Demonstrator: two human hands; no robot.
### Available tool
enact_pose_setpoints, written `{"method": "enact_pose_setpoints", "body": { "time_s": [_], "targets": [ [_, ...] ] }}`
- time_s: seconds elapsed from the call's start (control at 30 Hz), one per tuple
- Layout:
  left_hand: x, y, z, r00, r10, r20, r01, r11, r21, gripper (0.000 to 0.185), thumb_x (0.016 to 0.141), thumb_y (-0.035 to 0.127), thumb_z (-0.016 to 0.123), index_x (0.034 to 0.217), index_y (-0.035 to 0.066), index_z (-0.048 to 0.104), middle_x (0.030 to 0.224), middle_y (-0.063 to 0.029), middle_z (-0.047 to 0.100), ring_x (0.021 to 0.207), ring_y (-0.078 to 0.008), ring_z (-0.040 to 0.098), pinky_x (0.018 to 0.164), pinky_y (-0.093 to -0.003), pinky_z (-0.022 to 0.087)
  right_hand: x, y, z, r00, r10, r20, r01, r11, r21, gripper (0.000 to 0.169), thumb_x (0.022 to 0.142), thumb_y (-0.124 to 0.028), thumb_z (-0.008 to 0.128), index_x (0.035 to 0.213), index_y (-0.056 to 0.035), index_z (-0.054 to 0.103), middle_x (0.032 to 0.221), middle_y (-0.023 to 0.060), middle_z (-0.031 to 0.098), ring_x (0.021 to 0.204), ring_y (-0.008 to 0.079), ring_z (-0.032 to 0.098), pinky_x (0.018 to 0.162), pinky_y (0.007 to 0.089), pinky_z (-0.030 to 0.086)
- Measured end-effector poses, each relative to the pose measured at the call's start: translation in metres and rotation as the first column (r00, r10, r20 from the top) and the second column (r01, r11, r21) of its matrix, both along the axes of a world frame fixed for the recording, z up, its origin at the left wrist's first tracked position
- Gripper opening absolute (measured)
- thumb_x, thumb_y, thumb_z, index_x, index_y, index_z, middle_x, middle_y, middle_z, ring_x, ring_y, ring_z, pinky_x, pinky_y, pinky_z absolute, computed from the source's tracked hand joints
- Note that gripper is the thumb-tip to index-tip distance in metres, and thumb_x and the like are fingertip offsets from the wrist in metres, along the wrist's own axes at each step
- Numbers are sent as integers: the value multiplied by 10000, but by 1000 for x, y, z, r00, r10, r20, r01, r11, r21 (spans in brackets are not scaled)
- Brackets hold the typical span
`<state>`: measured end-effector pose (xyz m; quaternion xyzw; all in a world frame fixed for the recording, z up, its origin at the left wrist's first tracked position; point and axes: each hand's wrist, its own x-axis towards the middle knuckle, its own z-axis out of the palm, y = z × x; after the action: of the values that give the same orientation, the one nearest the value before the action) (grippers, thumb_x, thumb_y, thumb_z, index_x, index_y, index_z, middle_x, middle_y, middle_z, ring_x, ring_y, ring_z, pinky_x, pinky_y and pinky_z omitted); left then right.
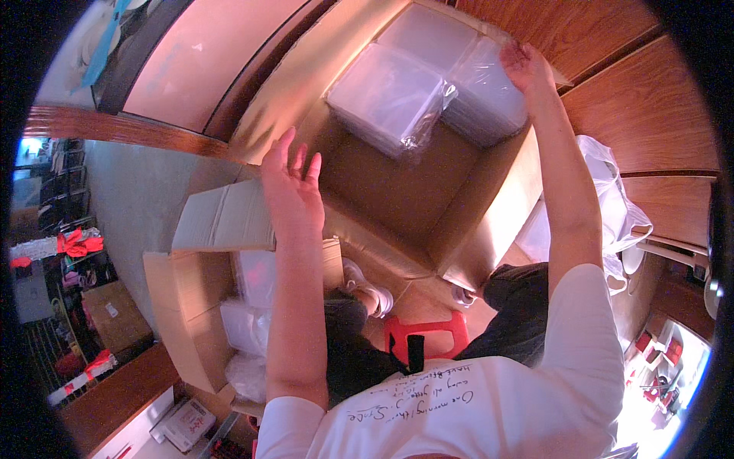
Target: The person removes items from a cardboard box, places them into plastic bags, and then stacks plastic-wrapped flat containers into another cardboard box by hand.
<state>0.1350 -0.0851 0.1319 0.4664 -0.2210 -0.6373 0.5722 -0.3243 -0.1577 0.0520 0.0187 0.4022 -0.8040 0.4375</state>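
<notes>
A large open cardboard box (401,183) lies before me, its inner walls and bottom partly bare. At its far end sit several stacks of clear plastic containers (385,92) in shiny plastic wrap. My left hand (295,183) is raised over the box's left edge, fingers spread and nothing in them. At the far right rim, my right hand (528,67) is beside a wrapped container stack (487,92). Its fingers are bent and apart, with nothing visible in them; whether they touch the rim or the wrap cannot be told.
A smaller open carton (195,321) with wrapped plastic goods (246,327) stands at my left. A red plastic stool (427,335) is between my legs. White plastic bags (613,201) rest by wooden cabinet fronts (642,109) on the right. Another brown carton (117,315) is farther left.
</notes>
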Motion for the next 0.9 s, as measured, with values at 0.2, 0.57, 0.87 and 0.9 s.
{"method": "enact_pose_setpoints", "body": {
  "time_s": [0.2, 0.57, 0.87, 0.9],
  "targets": [
    [4, -5, -2, 999, 41, -5, -41, 999, -8, 369, 857, 272, 581, 1167, 81, 524, 1316, -41, 430, 1162, -245, 392, 997, -405, 343, 18, 14, -29, 987, 40, -156, -33, 998, 44, 192, 918, -141, 443, 1010, 7, 525, 1008, 156, 580, 935, 295, 565, 842, 465, 470],
    [3, 3, 5, 995, -15, 97, 11, 999, 46, 369, 893, 255, 542, 1210, 70, 498, 1296, -40, 466, 1139, -218, 447, 959, -400, 388, 280, 85, -230, 775, 101, 624, -281, 939, 197, 651, 927, -532, 242, 1439, -130, 253, 1516, 122, 178, 1368, 425, 156, 1015, 722, 121],
    [7, 0, 0, 995, -67, 72, 60, 994, 90, 309, 966, 187, 386, 1226, 51, 484, 1306, -101, 491, 1160, -279, 480, 981, -470, 402, 242, 44, -333, 908, 338, -247, -390, 896, -211, 705, 901, -576, 327, 1447, -147, 206, 1503, 139, 165, 1346, 419, 203, 1029, 697, 197],
    [2, -2, -1, 992, -119, 47, 117, 992, 57, 315, 965, 189, 391, 1232, 46, 479, 1297, -99, 495, 1160, -273, 479, 980, -455, 408, 234, 39, -336, 871, 367, -326, -438, 880, -182, 703, 901, -572, 337, 1446, -148, 207, 1502, 141, 164, 1346, 414, 208, 1029, 695, 205]
  ]
}}
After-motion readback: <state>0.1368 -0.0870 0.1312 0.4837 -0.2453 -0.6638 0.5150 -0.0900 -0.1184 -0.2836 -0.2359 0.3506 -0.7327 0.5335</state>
